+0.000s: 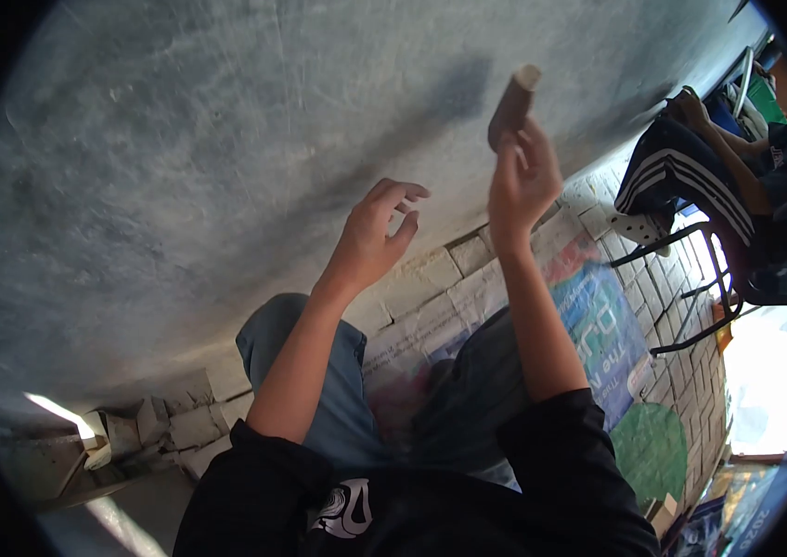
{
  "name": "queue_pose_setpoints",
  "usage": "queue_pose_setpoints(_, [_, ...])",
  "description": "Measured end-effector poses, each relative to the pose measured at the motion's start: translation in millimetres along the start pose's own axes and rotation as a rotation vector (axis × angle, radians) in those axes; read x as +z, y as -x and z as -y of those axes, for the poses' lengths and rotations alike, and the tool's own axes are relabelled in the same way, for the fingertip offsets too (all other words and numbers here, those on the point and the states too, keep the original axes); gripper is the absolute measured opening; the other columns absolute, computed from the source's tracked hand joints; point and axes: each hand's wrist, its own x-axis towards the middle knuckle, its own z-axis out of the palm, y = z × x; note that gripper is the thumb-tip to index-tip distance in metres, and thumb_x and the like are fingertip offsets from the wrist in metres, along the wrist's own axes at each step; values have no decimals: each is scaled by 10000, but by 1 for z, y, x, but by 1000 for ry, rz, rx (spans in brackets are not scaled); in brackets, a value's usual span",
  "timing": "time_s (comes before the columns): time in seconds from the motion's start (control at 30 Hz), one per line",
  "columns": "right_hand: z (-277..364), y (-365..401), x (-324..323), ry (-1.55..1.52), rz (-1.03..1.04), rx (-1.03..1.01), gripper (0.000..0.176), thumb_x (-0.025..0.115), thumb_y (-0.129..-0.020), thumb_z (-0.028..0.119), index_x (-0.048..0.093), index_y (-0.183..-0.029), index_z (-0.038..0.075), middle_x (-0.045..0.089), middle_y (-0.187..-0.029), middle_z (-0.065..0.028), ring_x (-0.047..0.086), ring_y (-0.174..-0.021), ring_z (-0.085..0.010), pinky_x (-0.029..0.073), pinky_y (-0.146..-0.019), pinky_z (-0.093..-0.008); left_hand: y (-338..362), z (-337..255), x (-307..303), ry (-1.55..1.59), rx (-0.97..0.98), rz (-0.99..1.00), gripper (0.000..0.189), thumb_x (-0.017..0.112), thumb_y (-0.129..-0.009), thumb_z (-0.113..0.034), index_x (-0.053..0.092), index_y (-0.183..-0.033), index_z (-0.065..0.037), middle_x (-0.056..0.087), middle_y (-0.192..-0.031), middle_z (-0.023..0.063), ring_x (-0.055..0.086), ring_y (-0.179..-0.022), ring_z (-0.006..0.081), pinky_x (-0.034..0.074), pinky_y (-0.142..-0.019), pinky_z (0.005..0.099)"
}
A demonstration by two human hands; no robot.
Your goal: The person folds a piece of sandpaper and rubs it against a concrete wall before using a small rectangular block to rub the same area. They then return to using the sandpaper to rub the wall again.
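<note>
Raised in front of the grey wall, my right hand has its fingers closed on the lower end of a short brown cylinder. The cylinder tilts upward and shows a pale, round end; it looks like a wooden piece, but slight blur hides its exact kind. To the left, my left hand is held in the air with thumb and curved fingers apart, holding nothing. Its nearest surface appears to be the grey wall.
At the right a person sits on a black-framed chair. A printed banner and a green round patch lie on the brick floor. Pale blocks stand at the lower left.
</note>
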Motion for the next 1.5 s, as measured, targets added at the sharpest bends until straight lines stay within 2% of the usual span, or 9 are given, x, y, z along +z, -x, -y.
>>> queue_pose_setpoints(0.13, [-5, -14, -17, -194, -37, 169, 248, 546, -821, -32, 603, -1061, -8, 630, -937, -55, 614, -824, -146, 491, -715, -281, 1, -6, 9, 23, -12, -23, 213, 549, -835, 9, 601, -1030, -58, 614, -1013, 46, 613, -879, 151, 498, -729, 290])
queue_pose_setpoints(0.2, [-5, -20, -24, -537, -79, 548, 218, 539, -807, 1, 593, -1018, 1, 609, -922, -33, 573, -825, -117, 451, -739, -276, 2, -6, 8, 72, -11, -17, 201, 549, -836, 9, 608, -1017, -57, 618, -1000, 50, 614, -870, 150, 498, -724, 282])
queue_pose_setpoints(0.33, [-4, -24, -31, -769, 242, 747, 202, 437, -810, 59, 571, -953, 9, 569, -905, -15, 520, -825, -135, 422, -738, -291, 0, -2, 6, 146, -35, -64, 172, 539, -879, -58, 607, -1036, -47, 625, -983, 50, 611, -860, 134, 489, -714, 263])
queue_pose_setpoints(0.67, [21, -9, -6, -519, 799, 1008, 320, 408, -804, 53, 562, -1066, -43, 582, -948, -73, 547, -892, -145, 454, -816, -301, -4, -2, 2, 543, -145, -140, 383, 512, -935, -330, 547, -1134, -5, 634, -874, 56, 597, -810, 111, 477, -703, 262])
queue_pose_setpoints(0.8, [21, -11, -8, -656, 788, 995, 275, 444, -822, 72, 590, -1031, -33, 593, -920, -61, 553, -869, -134, 456, -797, -280, -6, -6, -4, 594, -208, -126, 395, 503, -938, -353, 548, -1114, -3, 638, -829, 46, 600, -792, 103, 473, -688, 256])
queue_pose_setpoints(0.97, [32, 0, -6, -309, 700, 454, 157, 590, -846, 101, 645, -905, -33, 628, -812, -33, 567, -751, -85, 465, -682, -230, -5, -9, -4, 683, -202, -73, 421, 493, -937, -391, 538, -1118, -13, 640, -828, 50, 605, -769, 109, 472, -684, 256])
queue_pose_setpoints(1.27, [17, -7, -14, -340, 347, 232, 120, 601, -856, 97, 635, -844, -17, 556, -713, 57, 455, -626, -21, 353, -588, -141, -4, -6, -4, 557, -281, -84, 317, 469, -955, -297, 558, -1085, -22, 652, -768, 57, 615, -743, 109, 458, -683, 242])
queue_pose_setpoints(1.43, [18, -11, -8, -114, 172, 51, 111, 592, -810, 67, 588, -725, -4, 570, -957, -49, 492, -855, -99, 380, -747, -237, -2, -1, -6, 477, -273, 20, 306, 488, -942, -303, 587, -1073, -45, 661, -825, 52, 628, -795, 133, 484, -708, 282])
queue_pose_setpoints(1.5, [16, -11, -12, -164, 389, 104, 95, 606, -761, 69, 586, -714, -10, 548, -1062, -112, 498, -1021, -178, 375, -860, -311, -3, -7, -6, 474, -253, 26, 302, 495, -939, -307, 597, -1060, -50, 660, -847, 55, 626, -813, 135, 485, -709, 285])
